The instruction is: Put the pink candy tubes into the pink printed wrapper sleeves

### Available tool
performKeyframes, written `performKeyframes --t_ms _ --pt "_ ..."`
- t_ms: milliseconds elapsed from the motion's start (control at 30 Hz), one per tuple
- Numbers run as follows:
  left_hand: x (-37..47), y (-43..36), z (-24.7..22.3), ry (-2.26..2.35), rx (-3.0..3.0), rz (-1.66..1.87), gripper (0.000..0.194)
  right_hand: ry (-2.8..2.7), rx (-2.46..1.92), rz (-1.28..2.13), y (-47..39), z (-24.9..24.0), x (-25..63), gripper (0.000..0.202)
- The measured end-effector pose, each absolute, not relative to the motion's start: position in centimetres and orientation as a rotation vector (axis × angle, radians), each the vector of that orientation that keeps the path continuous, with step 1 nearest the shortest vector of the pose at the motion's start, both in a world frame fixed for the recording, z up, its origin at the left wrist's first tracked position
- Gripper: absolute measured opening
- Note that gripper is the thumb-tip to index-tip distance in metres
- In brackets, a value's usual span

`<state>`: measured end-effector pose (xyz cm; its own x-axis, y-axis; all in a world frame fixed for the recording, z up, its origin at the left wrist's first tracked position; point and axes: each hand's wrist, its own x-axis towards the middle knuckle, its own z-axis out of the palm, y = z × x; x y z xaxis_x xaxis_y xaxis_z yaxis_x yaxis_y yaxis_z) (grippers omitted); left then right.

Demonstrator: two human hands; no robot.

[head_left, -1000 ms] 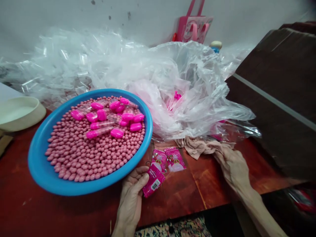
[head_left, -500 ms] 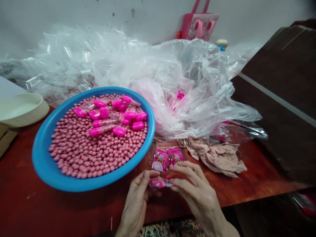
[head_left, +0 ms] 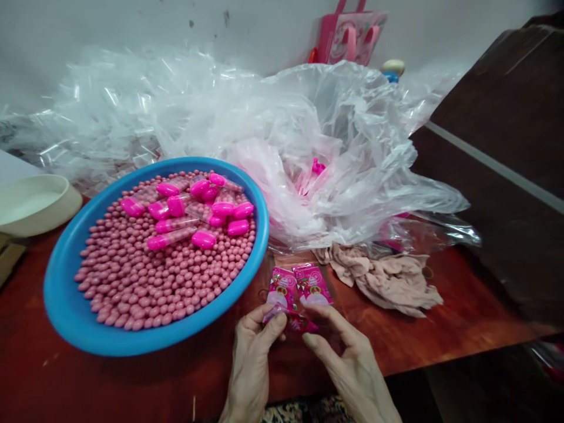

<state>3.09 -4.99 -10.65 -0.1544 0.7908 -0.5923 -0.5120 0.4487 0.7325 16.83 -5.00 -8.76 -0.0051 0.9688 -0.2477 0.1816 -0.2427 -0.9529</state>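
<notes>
My left hand pinches a small pink printed packet between thumb and fingers, at the bottom centre. My right hand is at the packet's right end, its thumb and index finger apart, the index fingertip near the packet's upper edge. Just beyond lie flat pink printed cards on the table. To the left stands a blue basin of pink beads, with several clear tubes with bright pink caps on top.
Clear plastic sleeves and a crumpled plastic bag are piled behind. A beige cloth lies right of the cards. A white dish is at the left, a dark box at the right, a pink gift bag at the back.
The packet has tilted between my hands. My right hand's fingers have drawn back from over the cards, and its thumb now shows. The whole view has shifted slightly.
</notes>
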Motion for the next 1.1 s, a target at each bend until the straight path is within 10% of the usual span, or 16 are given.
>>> performKeyframes --t_ms 1100 --pt "2.7 -3.7 -9.8 1.223 0.418 1.04 0.019 -1.192 -1.546 1.441 -4.5 -9.0 17.7 0.032"
